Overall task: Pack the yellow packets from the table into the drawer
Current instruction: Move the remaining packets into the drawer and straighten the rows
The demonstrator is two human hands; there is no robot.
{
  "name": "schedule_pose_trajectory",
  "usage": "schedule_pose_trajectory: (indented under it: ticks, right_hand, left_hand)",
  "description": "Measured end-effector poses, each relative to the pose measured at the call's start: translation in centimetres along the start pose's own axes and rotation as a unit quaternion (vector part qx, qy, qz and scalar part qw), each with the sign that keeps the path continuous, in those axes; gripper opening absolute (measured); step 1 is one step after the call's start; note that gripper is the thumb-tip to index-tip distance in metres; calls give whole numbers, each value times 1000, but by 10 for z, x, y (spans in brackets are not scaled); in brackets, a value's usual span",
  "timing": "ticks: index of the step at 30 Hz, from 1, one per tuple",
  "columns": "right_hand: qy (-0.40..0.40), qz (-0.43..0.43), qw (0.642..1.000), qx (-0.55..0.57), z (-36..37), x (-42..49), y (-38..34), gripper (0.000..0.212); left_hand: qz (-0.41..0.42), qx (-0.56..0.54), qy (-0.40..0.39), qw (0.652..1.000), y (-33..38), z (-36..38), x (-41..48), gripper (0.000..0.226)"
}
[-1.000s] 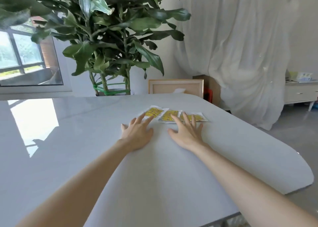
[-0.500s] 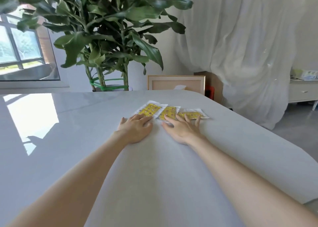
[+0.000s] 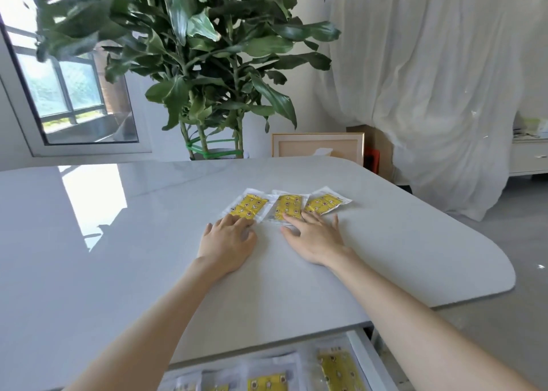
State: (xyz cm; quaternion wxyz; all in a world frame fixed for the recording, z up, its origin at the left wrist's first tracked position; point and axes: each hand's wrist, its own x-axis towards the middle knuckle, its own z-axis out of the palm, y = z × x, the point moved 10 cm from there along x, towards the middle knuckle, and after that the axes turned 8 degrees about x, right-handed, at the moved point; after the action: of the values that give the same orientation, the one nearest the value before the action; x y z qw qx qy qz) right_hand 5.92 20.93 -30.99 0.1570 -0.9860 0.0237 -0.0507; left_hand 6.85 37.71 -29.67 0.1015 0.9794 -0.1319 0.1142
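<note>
Three yellow packets in a row on grey desk (image 3: 118,242), far of both hands: left packet (image 3: 247,205), middle packet (image 3: 287,206), right packet (image 3: 324,203), edges touching or slightly overlapping. Left hand (image 3: 226,242) flat on desk, palm down, fingers (image 3: 234,223) spread loosely, tips on near edge of left packet. Right hand (image 3: 315,239) flat too, fingers (image 3: 296,223) splayed, tips over near end of middle packet and just reaching near corner of right packet. Both hands open, gripping nothing, side by side with bare desk between. Open drawer (image 3: 367,358) at near edge under desk, several more yellow packets (image 3: 341,370) lying inside. Potted plant (image 3: 207,49) and white curtain (image 3: 430,79) beyond far side.
</note>
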Motion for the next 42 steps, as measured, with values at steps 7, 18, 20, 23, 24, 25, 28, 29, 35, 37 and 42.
schedule_pose_trajectory:
  ticks: [7, 18, 20, 23, 24, 25, 28, 29, 35, 37, 42]
  right_hand:
    - [-23, -45, 998, 40, 6, -60, -42, 47]
    - [-70, -150, 980, 112, 15, -138, -110, 37]
    - [-82, -152, 976, 135, 14, -143, -114, 32]
    - [-56, -147, 970, 186, -1, -145, -120, 31]
    - [-29, -143, 968, 204, -10, -144, -123, 30]
    - [5, -137, 967, 212, -19, -143, -126, 28]
    - [64, -99, 975, 190, -28, -134, -134, 29]
    - [49, -71, 980, 180, -23, -130, -136, 37]
    - [-71, 89, 988, 104, 16, -105, -130, 106]
    - [-101, 100, 980, 138, 20, -100, -130, 99]
    - [-124, 83, 965, 216, 18, -97, -129, 51]
  left_hand:
    - [-45, 19, 18, 999, -30, -25, -67, 39]
    - [-145, 43, 97, 984, -102, -74, -158, 33]
    - [-132, 27, 119, 984, -107, -79, -169, 32]
    - [-117, -5, 137, 984, -112, -82, -176, 30]
    - [-120, -27, 138, 983, -115, -83, -176, 30]
    - [-128, -53, 140, 980, -118, -85, -175, 30]
    - [-178, -145, 149, 962, -132, -90, -171, 29]
    - [-196, -179, 150, 952, -137, -90, -170, 30]
    - [-288, -215, 108, 927, -161, -74, -152, 56]
    - [-297, -160, 94, 937, -164, -71, -144, 64]
    - [-308, -102, 67, 943, -169, -68, -133, 72]
